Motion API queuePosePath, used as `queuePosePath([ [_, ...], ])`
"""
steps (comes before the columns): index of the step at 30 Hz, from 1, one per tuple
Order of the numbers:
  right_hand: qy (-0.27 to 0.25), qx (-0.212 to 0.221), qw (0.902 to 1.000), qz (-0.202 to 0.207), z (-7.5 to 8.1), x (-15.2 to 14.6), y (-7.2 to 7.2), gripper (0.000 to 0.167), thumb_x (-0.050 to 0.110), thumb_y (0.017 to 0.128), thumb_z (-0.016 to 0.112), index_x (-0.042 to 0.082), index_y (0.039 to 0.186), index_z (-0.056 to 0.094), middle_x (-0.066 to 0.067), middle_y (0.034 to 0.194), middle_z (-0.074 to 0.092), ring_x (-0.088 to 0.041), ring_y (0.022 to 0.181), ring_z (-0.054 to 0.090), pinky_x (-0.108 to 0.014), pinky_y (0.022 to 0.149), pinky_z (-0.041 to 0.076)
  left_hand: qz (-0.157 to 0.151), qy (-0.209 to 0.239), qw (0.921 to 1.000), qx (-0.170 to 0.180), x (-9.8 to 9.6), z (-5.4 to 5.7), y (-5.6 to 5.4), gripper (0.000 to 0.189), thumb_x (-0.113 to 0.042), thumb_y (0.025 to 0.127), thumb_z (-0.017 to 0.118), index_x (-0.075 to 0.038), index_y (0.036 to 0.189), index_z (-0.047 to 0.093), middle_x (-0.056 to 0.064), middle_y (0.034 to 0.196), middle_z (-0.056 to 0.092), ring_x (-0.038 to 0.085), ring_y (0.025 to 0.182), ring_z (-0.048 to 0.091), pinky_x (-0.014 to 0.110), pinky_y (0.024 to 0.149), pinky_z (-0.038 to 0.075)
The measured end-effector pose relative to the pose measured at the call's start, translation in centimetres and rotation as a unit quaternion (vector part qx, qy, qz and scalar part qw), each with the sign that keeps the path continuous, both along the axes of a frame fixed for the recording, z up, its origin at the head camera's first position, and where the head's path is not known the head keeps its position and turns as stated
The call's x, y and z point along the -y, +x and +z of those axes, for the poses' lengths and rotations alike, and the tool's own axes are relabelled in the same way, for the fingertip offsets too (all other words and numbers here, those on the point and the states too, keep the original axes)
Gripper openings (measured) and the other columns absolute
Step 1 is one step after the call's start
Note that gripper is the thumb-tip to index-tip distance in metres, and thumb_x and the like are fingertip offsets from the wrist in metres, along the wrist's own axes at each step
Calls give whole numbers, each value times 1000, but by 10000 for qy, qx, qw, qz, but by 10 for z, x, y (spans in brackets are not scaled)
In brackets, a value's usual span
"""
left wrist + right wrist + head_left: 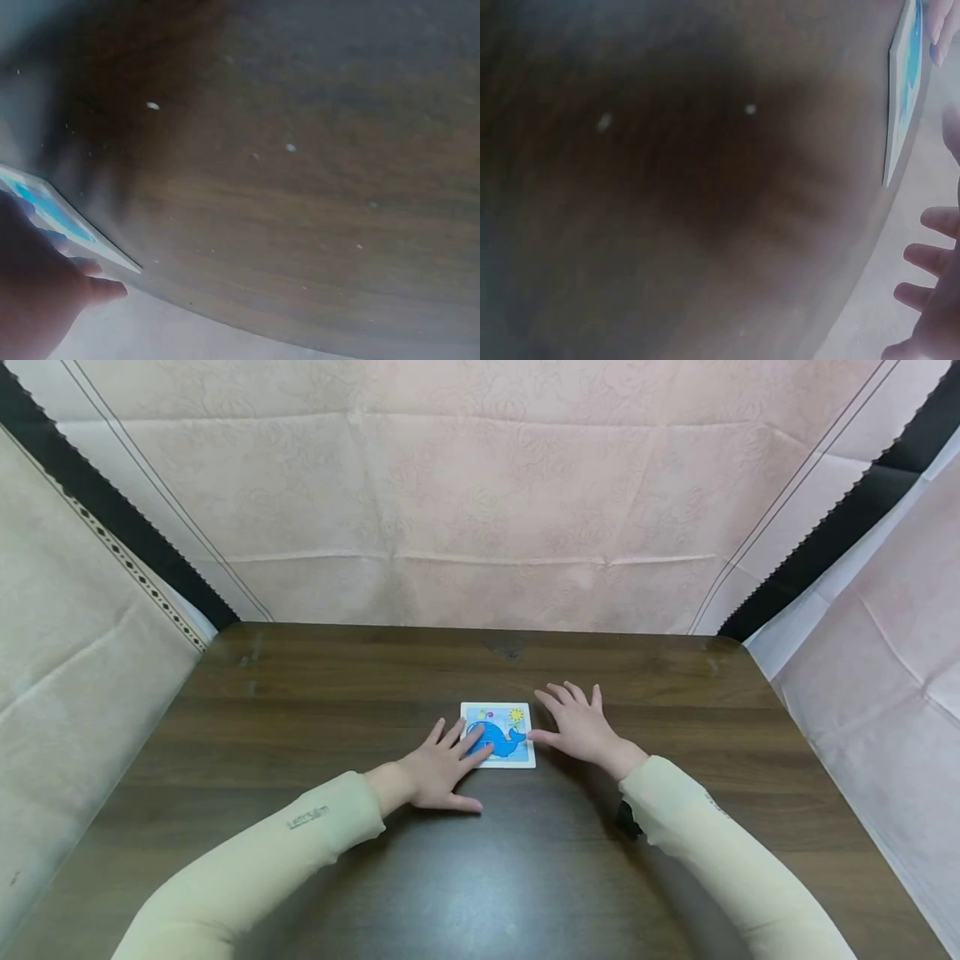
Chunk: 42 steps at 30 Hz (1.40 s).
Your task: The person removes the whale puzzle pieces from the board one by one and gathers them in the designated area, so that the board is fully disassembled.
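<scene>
A square, white-bordered picture board (517, 758) with a blue whale and a yellow sun-like shape lies flat on the brown wooden table (480, 877). My left hand (437, 774) has its fingers spread, the fingertips over the board's left side and the thumb pointing right below its lower edge. On the other side, my right hand (581, 731) is spread too, its thumb tip right at the board's right edge and its other fingers pointing up and left beyond it. In the left wrist view the board (112, 259) shows as a thin slanted panel beside the fingers (105, 291).
Pale patterned cloth (480, 510) hangs behind the table's far edge, with more cloth (885, 718) at both sides. Dark strips (847, 518) run along the cloth's corners. Light sleeves (270, 835) cover both forearms, and a small black object (628, 821) shows under the right wrist.
</scene>
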State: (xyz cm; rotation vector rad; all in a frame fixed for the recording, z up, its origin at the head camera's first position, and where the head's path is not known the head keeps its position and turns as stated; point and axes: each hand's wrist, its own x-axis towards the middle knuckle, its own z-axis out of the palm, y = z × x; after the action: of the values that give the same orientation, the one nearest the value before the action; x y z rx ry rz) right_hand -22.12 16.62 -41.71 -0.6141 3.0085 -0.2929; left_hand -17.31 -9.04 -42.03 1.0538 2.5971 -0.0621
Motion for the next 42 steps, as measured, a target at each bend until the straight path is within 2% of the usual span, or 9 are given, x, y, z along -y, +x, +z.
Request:
queuePosePath([
  [4,-90,208,9997,58,-2,8,-2,65,50,90,54,11,141,43,-16,146,40,-40,136,30,-70,106,8,-72,-132,9999,-60,-4,-4,0,89,-74,83,37,-23,152,12,7,159,1,36,145,-1,59,114,3],
  [9,-760,492,9959,3,-3,16,-7,53,39,95,51,7,137,47,-16,139,48,-36,129,40,-62,106,25,-90,-178,9998,-35,-8,-4,-1,89,-75,83,36,-24,152,11,6,159,-1,35,146,-2,58,114,2],
  [13,-1593,959,9825,-91,-5,21,-12,47,32,99,44,3,136,46,-18,137,50,-35,126,45,-54,106,34,-91,-182,9997,104,-11,-5,-2,88,-75,83,36,-26,152,9,4,159,-3,34,146,-5,57,115,1],
  [18,-2267,1564,9596,-568,-5,23,-15,54,39,101,33,1,139,40,-20,140,45,-36,131,42,-52,108,32,-98,-140,9996,222,-17,-6,-2,87,-75,83,36,-27,152,11,4,160,-2,35,145,-5,56,115,1],
  [20,-2337,1693,9547,-730,-4,24,-16,58,44,101,31,2,140,38,-20,143,43,-36,133,39,-52,109,30,-73,-156,9995,268,-18,-6,-3,87,-74,83,37,-27,151,11,4,160,-2,35,145,-5,56,115,1],
  [23,-2353,1766,9528,-754,-5,25,-17,60,45,100,31,2,141,37,-20,143,42,-36,134,38,-53,109,30,-4,-176,9993,339,-18,-6,-4,87,-74,83,37,-28,151,11,3,160,-3,35,146,-5,56,115,1],
  [30,-2389,1816,9509,-761,-3,27,-19,55,41,101,33,2,139,40,-20,139,47,-36,131,41,-54,108,31,32,-201,9990,387,-17,-7,-7,87,-74,83,37,-30,151,8,1,159,-5,34,145,-6,54,116,1],
  [42,-2642,2129,9359,-952,1,31,-26,55,44,101,31,3,134,46,-19,127,58,-34,122,52,-50,104,38,59,-129,9986,503,-17,-8,-7,87,-74,82,39,-29,151,9,3,160,-3,35,145,-6,48,118,7],
])
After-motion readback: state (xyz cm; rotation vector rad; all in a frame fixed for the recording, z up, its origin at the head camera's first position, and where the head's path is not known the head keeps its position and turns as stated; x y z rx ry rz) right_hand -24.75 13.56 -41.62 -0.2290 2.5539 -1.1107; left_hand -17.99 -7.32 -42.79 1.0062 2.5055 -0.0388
